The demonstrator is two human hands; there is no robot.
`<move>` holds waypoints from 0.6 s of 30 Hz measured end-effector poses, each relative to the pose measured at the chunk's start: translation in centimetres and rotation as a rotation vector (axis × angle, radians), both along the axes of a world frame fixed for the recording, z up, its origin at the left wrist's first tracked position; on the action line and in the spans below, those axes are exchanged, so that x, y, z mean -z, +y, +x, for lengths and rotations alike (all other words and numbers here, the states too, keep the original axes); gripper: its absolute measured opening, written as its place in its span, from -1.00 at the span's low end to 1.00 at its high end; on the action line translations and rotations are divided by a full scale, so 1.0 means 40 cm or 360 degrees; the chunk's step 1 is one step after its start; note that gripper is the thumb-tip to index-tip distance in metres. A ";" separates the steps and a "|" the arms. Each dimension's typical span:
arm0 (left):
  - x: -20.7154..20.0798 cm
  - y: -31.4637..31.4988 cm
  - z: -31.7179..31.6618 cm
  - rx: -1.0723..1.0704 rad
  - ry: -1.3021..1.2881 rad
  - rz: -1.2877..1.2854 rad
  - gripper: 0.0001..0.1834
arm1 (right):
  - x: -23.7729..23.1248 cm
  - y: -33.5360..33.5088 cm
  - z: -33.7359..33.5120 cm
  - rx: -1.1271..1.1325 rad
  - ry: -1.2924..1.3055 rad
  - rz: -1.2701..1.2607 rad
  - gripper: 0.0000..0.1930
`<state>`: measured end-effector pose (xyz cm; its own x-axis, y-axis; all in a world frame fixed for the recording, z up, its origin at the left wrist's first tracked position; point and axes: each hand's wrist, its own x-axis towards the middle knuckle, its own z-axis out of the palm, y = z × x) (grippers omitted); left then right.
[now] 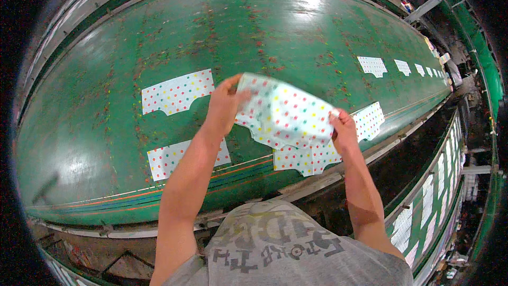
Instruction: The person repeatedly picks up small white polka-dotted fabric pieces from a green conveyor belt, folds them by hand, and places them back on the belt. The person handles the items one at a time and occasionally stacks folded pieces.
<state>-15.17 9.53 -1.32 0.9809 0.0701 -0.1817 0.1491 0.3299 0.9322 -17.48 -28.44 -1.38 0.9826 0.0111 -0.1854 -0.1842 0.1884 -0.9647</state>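
Observation:
Between my hands hangs a white cut fabric piece (301,108) with multicoloured polka dots, its left part blurred. My left hand (226,100) pinches its upper left corner, and my right hand (344,130) grips its right end. The piece is tilted over the green table and partly covers similar dotted pieces below. One lower piece (307,160) shows a notched edge near the table's front. Another dotted piece (370,121) lies just right of my right hand. Left of my left hand is a flat dotted piece (177,92); my left forearm partly hides one more piece (166,161).
The long green table (174,26) is speckled with paint marks and has striped lines along its near edge. A row of dotted pieces (373,66) recedes to the far right. A rack with pale panels (428,196) stands at the lower right, beyond a dark gap.

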 end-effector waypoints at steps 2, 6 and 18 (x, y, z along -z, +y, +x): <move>-0.004 -0.042 0.091 -0.0161 0.0041 -0.0230 -0.39 | -0.001 -0.068 0.077 -0.0022 -0.0061 0.0064 -0.81; 0.046 -0.102 0.088 -0.0275 -0.0255 0.0909 -0.36 | 0.062 -0.181 0.182 0.0113 0.0104 -0.0702 -0.82; 0.185 -0.249 -0.168 0.0212 -0.0697 0.2507 -0.29 | 0.137 -0.078 0.082 -0.0647 -0.0608 -0.1707 -0.76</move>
<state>-21.91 -0.42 -8.72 0.9492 -0.1782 0.2594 -0.2532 -0.9220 0.2929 -14.19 -31.56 -6.87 0.9365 0.3505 0.0116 0.2869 -0.7467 -0.6001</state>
